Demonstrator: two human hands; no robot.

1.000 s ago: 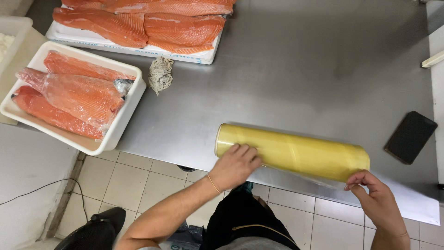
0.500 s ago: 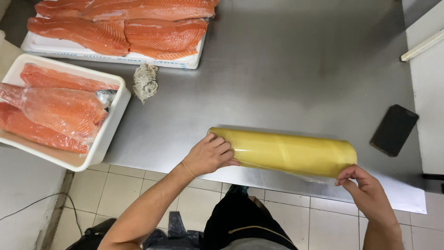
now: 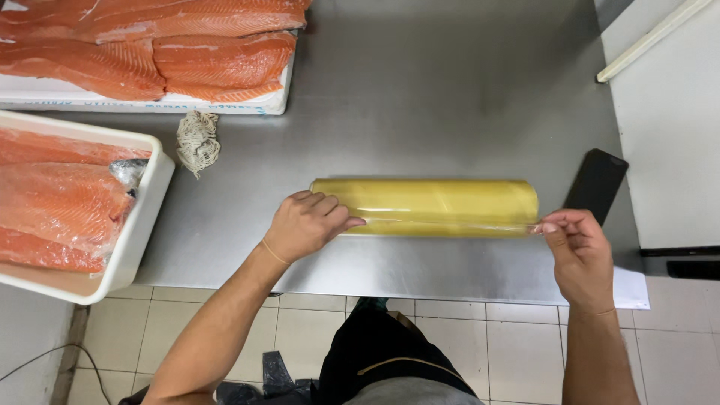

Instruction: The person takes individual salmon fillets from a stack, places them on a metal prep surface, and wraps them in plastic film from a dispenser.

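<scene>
Overhead: steel table (image 3: 450, 90), tiled floor (image 3: 300, 330), yellow film roll (image 3: 435, 202).

Centre frame, a long yellow roll of cling film (image 3: 427, 206) lies crosswise on the steel table (image 3: 450, 97), a clear strip of film lifted along its near edge. Right of it, a black phone (image 3: 596, 180) rests tilted with its screen dark. Upper left, a white foam tray (image 3: 225, 105) with blue print along its side carries salmon fillets. At the left edge, a white rectangular tub (image 3: 142, 225) holds more salmon under clear wrap. Lower right, a white sheet of paper (image 3: 630, 289) pokes past the table's edge.
</scene>
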